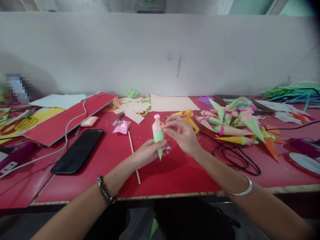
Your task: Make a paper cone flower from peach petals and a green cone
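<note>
My left hand [147,152] is closed round a small green paper cone [158,136], holding it upright with the point down. A pale pink ball tops the cone. My right hand [182,133] reaches in from the right, its fingertips pinched at the cone's upper rim where a small pink pom-pom sits. Both hands hover just above the red table [175,173]. A thin wooden stick [133,156] lies on the table just left of my left hand.
A black phone [78,150] lies at the left beside a grey cable [72,121]. A yellow glue gun [188,118] and its black cord [235,158] lie right of my hands. A pile of finished cones [235,123] sits further right. A pink bag [121,126] and paper scraps [132,108] lie behind.
</note>
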A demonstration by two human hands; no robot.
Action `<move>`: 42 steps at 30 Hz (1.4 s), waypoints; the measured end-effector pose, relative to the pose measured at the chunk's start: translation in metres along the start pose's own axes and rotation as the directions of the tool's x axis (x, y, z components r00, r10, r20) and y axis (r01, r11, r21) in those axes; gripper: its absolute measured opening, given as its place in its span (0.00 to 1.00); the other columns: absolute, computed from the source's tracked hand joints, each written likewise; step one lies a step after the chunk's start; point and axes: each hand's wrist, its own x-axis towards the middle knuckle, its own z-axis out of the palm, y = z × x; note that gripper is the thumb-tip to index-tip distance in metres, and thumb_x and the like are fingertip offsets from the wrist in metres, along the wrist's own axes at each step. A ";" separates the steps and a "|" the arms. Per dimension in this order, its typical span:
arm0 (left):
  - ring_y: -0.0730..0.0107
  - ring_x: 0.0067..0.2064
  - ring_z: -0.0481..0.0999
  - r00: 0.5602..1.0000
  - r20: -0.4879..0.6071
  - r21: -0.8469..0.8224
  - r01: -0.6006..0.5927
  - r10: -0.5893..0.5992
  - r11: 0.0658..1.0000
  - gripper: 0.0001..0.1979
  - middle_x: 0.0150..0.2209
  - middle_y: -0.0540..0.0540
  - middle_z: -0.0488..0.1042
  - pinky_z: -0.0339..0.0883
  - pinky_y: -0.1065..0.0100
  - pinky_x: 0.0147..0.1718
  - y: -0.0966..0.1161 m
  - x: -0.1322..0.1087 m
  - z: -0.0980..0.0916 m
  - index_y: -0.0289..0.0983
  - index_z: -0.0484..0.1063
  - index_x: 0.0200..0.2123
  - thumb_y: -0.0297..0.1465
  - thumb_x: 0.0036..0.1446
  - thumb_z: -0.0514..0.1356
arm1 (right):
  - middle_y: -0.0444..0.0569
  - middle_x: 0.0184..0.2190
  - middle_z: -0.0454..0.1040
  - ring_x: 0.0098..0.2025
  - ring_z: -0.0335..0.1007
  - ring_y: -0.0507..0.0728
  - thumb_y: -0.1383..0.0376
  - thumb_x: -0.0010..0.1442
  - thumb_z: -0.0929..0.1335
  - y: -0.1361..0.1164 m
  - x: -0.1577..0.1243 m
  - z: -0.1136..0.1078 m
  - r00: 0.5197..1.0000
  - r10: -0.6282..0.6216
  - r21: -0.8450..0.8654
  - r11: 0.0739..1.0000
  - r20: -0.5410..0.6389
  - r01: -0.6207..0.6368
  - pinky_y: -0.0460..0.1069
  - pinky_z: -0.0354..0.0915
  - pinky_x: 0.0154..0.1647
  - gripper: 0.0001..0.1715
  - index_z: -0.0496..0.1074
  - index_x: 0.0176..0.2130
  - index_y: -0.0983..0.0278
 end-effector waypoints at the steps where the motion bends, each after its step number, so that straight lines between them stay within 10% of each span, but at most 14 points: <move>1: 0.77 0.29 0.66 1.000 0.006 0.002 0.001 -0.001 1.000 0.10 0.22 0.51 0.65 0.58 0.71 0.32 0.000 0.000 0.000 0.32 0.65 0.20 0.31 0.44 0.62 | 0.45 0.35 0.65 0.43 0.62 0.53 0.65 0.50 0.68 0.002 0.000 0.001 1.000 0.000 0.011 1.000 0.006 0.000 0.52 0.60 0.47 0.03 0.73 0.29 0.56; 15: 0.77 0.28 0.65 1.000 -0.029 0.104 0.002 0.001 0.995 0.12 0.21 0.52 0.65 0.57 0.70 0.32 0.000 0.000 0.000 0.33 0.66 0.20 0.35 0.41 0.64 | 0.45 0.38 0.67 0.45 0.63 0.53 0.63 0.51 0.67 0.006 -0.002 0.003 0.994 0.103 0.157 0.982 0.046 -0.109 0.51 0.61 0.49 0.04 0.71 0.31 0.59; 24: 0.75 0.29 0.66 1.000 -0.025 0.163 -0.008 0.013 0.987 0.13 0.24 0.50 0.68 0.57 0.69 0.33 -0.003 0.001 -0.005 0.33 0.67 0.22 0.37 0.40 0.64 | 0.48 0.43 0.69 0.41 0.67 0.52 0.61 0.52 0.66 0.003 -0.003 0.004 0.912 0.326 0.339 0.853 0.249 -0.397 0.47 0.68 0.37 0.17 0.63 0.43 0.58; 42: 0.75 0.28 0.66 1.000 0.007 0.190 -0.031 0.031 0.981 0.11 0.25 0.49 0.69 0.57 0.69 0.32 -0.002 0.001 -0.006 0.33 0.69 0.24 0.36 0.42 0.63 | 0.45 0.38 0.70 0.37 0.68 0.52 0.63 0.50 0.67 0.000 -0.003 0.006 0.916 0.335 0.421 0.815 0.219 -0.399 0.45 0.68 0.31 0.16 0.64 0.41 0.58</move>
